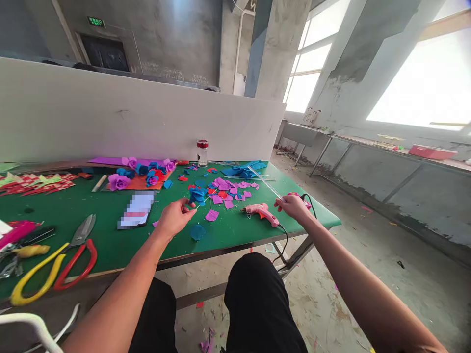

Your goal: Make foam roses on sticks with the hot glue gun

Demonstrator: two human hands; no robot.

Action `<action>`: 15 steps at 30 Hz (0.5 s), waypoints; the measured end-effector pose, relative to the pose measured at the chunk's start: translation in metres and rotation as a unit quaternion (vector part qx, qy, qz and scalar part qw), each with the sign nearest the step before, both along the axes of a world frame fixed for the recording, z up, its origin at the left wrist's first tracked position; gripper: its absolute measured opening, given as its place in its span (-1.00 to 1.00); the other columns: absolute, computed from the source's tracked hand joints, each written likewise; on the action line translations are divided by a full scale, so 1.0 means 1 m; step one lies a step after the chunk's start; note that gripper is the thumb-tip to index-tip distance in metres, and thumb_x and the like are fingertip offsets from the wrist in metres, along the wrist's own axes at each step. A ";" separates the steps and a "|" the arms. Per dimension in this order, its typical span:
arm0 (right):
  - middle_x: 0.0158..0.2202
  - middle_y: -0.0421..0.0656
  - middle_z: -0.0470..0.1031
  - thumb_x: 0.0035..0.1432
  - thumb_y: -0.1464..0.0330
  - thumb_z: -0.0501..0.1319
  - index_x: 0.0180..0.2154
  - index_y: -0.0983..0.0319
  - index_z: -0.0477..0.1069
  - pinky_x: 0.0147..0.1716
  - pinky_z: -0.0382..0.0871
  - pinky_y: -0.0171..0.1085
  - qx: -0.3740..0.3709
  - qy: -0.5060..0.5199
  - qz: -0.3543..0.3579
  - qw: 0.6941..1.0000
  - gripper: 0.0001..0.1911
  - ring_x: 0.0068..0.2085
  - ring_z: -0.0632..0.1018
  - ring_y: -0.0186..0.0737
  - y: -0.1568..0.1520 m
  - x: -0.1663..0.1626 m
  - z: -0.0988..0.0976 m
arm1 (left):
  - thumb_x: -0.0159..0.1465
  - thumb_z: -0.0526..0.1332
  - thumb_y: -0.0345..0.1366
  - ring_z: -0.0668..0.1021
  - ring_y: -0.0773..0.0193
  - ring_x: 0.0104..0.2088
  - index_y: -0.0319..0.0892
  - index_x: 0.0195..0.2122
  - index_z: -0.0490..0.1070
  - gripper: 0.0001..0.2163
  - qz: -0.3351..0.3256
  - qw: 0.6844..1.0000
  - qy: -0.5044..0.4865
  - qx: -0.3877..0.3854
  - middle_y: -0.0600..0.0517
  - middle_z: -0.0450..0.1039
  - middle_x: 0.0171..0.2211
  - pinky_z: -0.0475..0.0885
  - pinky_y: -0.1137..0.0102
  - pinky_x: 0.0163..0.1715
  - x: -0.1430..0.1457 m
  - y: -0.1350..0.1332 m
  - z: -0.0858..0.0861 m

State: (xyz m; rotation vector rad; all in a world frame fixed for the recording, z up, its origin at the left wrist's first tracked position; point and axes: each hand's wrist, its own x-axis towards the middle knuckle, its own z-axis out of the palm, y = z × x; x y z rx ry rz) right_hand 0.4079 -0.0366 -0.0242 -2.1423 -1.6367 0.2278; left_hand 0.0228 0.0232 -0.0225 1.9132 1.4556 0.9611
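My left hand (pixel 175 215) pinches the thin stem of a blue paper flower (pixel 197 195) above the table's middle. In my right hand (pixel 292 205) is a long clear glue stick (pixel 265 182), held near its lower end and pointing up and left. Below that hand lies a pink glue gun (pixel 263 212), its nozzle toward the left and its black cord running off the table edge. Purple paper petals (pixel 224 186) are scattered between the two hands, with some red and blue pieces among them. A round blue petal (pixel 197 232) rests near the front edge.
Finished paper flowers (pixel 119 181) lie at the back left, behind a phone (pixel 137 210). Large scissors (pixel 79 240) with yellow and red handles are at the left. A red-lidded jar (pixel 202 153) stands by the white partition (pixel 147 117). More blue paper (pixel 245 170) lies behind the petals.
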 end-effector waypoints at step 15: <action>-0.10 0.06 0.56 0.25 0.55 0.03 -0.03 0.32 0.40 -0.14 0.27 -0.24 0.072 -0.010 0.081 0.994 -0.70 -0.08 0.52 -0.09 0.021 -0.145 -0.050 | -0.04 0.35 -0.34 0.56 0.21 -0.42 -0.18 -0.54 0.51 -0.94 -0.001 0.996 0.052 -0.075 0.01 0.55 -0.52 0.33 0.40 -0.42 -0.020 0.010 -0.029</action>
